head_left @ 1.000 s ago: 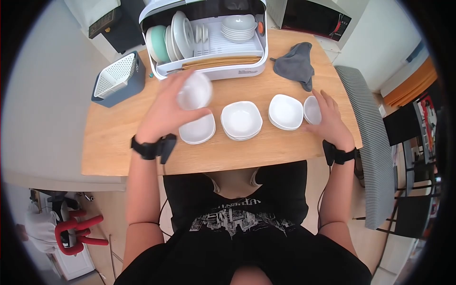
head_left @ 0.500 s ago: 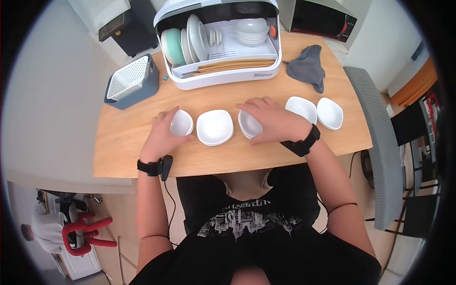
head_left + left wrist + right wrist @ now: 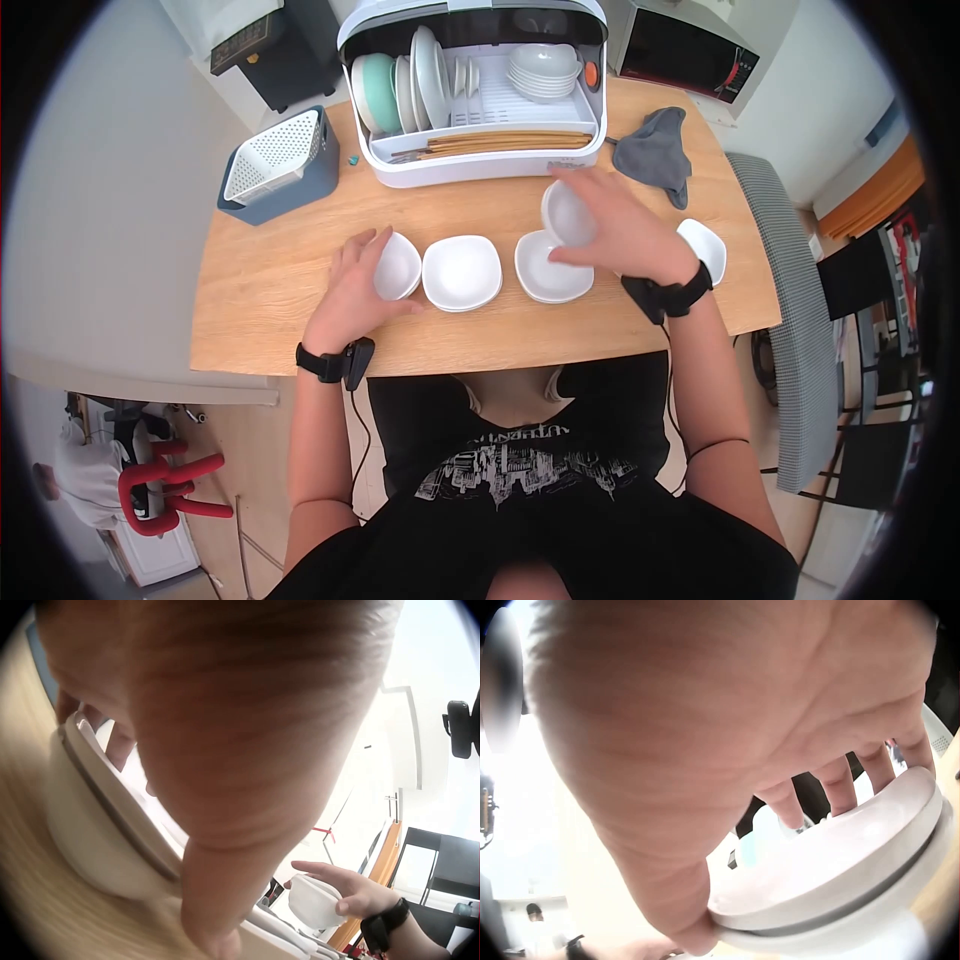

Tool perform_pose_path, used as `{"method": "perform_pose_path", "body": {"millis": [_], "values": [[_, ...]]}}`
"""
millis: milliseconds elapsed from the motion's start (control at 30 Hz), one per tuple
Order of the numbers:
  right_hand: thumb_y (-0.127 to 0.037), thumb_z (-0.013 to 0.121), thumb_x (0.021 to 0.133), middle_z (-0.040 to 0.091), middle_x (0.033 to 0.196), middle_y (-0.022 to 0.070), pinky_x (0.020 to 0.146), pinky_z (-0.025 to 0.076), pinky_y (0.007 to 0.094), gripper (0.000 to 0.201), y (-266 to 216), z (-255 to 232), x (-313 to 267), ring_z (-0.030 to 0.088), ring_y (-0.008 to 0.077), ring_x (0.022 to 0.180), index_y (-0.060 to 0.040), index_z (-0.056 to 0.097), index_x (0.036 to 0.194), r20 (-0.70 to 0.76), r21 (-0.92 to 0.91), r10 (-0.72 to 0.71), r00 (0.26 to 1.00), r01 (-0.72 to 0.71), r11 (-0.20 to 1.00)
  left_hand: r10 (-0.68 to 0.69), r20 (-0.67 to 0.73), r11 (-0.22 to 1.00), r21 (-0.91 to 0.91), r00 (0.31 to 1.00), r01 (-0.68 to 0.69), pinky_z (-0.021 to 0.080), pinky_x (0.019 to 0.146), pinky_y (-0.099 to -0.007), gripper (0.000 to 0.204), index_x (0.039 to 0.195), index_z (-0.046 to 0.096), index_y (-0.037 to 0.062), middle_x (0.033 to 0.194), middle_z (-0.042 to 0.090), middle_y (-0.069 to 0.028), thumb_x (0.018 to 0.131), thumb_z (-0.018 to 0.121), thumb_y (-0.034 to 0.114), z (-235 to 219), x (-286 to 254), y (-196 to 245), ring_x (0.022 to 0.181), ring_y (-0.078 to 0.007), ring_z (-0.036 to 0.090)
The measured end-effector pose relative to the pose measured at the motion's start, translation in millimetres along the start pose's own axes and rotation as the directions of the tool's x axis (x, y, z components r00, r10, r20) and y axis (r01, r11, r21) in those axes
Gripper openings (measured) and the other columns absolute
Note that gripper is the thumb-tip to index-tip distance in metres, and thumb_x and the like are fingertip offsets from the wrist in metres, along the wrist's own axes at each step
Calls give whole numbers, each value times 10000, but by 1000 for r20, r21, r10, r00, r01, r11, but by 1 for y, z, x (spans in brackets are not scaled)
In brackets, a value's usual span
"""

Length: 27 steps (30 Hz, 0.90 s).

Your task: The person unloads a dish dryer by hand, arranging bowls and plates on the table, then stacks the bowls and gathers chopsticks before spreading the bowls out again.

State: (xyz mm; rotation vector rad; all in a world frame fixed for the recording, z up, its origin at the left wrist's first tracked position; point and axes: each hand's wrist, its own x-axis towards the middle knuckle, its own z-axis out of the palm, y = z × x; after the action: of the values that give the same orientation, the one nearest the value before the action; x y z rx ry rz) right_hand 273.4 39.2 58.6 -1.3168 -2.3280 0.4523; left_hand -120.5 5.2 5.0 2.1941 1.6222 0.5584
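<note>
My left hand (image 3: 350,292) grips the leftmost white bowls (image 3: 398,266) on the table, its thumb at the near side. In the left wrist view two stacked bowls (image 3: 101,817) show under that hand. My right hand (image 3: 632,230) holds a white bowl (image 3: 566,214) tilted in the air, partly over a white stack (image 3: 553,272). The right wrist view shows my thumb and fingertips at the rim of the bowl (image 3: 840,862), with another rim close below it. Between the hands stands a square white stack (image 3: 462,272). Another white bowl (image 3: 704,250) is partly hidden by my right wrist.
A dish box (image 3: 480,176) holding plates, bowls and chopsticks stands at the back. To its left is a blue basket (image 3: 290,196) with a white one inside. A grey cloth (image 3: 655,152) lies at the back right, near a microwave (image 3: 680,55).
My left hand, earlier holding a bowl in the air, has come down to the leftmost bowls. My right hand moved left from the rightmost bowl, then raised a bowl. The head view has shifted.
</note>
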Motion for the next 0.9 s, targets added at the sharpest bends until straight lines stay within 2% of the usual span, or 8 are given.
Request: {"method": "perform_pose_path", "body": {"millis": [33, 67, 133, 267, 367, 433, 533, 900], "values": [[-373, 902, 792, 552, 1505, 219, 1172, 472, 493, 966, 7, -4, 2, 502, 437, 1379, -49, 489, 1602, 0, -1, 0, 1000, 0, 1000, 54, -37, 987, 152, 998, -47, 391, 1226, -528, 1130, 1611, 506, 62, 1584, 483, -247, 663, 1032, 381, -2, -4, 5, 1462, -472, 434], [-380, 905, 790, 555, 1504, 218, 1170, 473, 495, 966, 15, -8, 4, 507, 439, 1370, -51, 496, 1601, -44, -66, 78, 996, -81, 995, 113, -66, 949, 301, 991, -88, 352, 1254, -545, 1155, 1618, 496, 64, 1615, 466, -240, 653, 1036, 398, -4, -5, 12, 1496, -480, 408], [-390, 910, 786, 559, 1511, 208, 1156, 487, 504, 967, 27, -11, 12, 533, 447, 1339, -51, 510, 1598, -106, -166, 199, 974, -215, 962, 158, -32, 964, 223, 987, -147, 322, 1269, -551, 1139, 1619, 497, 75, 1637, 459, -214, 663, 1029, 391, -8, -2, 24, 1528, -454, 389], [-393, 916, 782, 561, 1520, 221, 1143, 503, 506, 987, 34, 0, 22, 544, 459, 1337, -53, 501, 1609, -99, -212, 247, 964, -263, 941, 274, 79, 961, 12, 958, -276, 271, 1290, -559, 1124, 1635, 472, 83, 1653, 464, -174, 699, 1004, 408, 3, 8, 39, 1558, -409, 377], [-393, 916, 788, 564, 1523, 238, 1130, 520, 505, 984, 27, 11, 26, 548, 468, 1342, -63, 496, 1615, -41, -202, 232, 972, -235, 951, 254, 154, 952, 136, 955, -275, 240, 1300, -554, 1122, 1655, 434, 82, 1647, 472, -168, 733, 980, 415, 15, 15, 55, 1552, -388, 391], [-381, 914, 802, 533, 1569, 230, 1188, 468, 485, 1019, 29, 16, 27, 518, 451, 1385, -76, 444, 1652, 30, -176, 235, 972, -226, 958, 273, 162, 945, 139, 948, -296, 250, 1288, -568, 1118, 1657, 432, 87, 1609, 496, -187, 739, 971, 428, 21, 21, 57, 1510, -409, 426], [-384, 915, 804, 515, 1591, 243, 1193, 465, 486, 1038, 30, 18, 28, 519, 466, 1391, -86, 420, 1667, 58, -168, 244, 968, -231, 958, 290, 180, 939, 138, 940, -316, 270, 1269, -572, 1115, 1660, 431, 91, 1553, 528, -207, 744, 961, 442, 25, 29, 60, 1451, -423, 474], [-373, 896, 830, 517, 1567, 253, 1145, 500, 537, 1039, 27, 32, 29, 553, 511, 1331, -102, 364, 1680, 14, -141, 308, 951, -303, 942, 248, 197, 961, 74, 949, -266, 304, 1238, -531, 1100, 1659, 439, 84, 1521, 535, -204, 749, 952, 427, 27, 36, 65, 1418, -394, 494]]}}
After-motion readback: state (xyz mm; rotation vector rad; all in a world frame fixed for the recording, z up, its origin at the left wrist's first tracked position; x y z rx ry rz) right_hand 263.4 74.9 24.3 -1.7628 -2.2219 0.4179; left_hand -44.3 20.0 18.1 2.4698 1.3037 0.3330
